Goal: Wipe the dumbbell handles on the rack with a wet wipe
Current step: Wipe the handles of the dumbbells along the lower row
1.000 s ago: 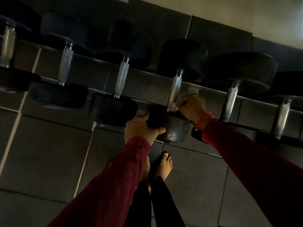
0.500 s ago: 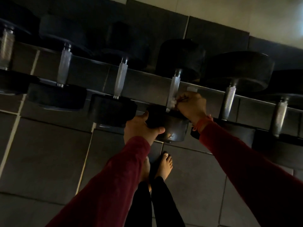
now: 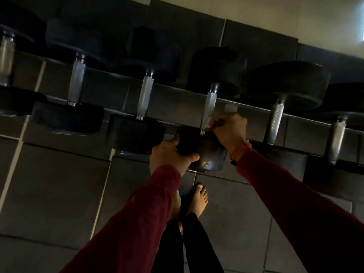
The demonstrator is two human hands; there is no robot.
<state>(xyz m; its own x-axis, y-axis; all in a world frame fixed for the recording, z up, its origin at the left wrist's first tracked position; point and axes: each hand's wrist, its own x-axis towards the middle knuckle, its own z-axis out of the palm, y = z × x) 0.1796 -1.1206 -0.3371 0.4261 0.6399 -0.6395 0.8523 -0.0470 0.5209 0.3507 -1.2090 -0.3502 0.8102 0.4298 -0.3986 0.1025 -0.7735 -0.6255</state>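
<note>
Now | left hand (image 3: pixel 169 152) grips weight (image 3: pixel 204 154) | right hand (image 3: pixel 229 129) pinches wipe (image 3: pixel 208 123)

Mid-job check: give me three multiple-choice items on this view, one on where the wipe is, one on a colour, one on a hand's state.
1. The wet wipe touches the handle at:
A. its near end
B. its far end
C. nowhere

2. The sleeves are:
A. white
B. dark red
C. green

3. The left hand:
A. hangs idle
B. holds the wipe
C. grips the near weight head

Key: 1 A, the right hand pinches the wipe beside the handle's lower collar. 2 B, both forearms show dark red. 3 C, thumb and fingers wrap the head's edge.
</note>
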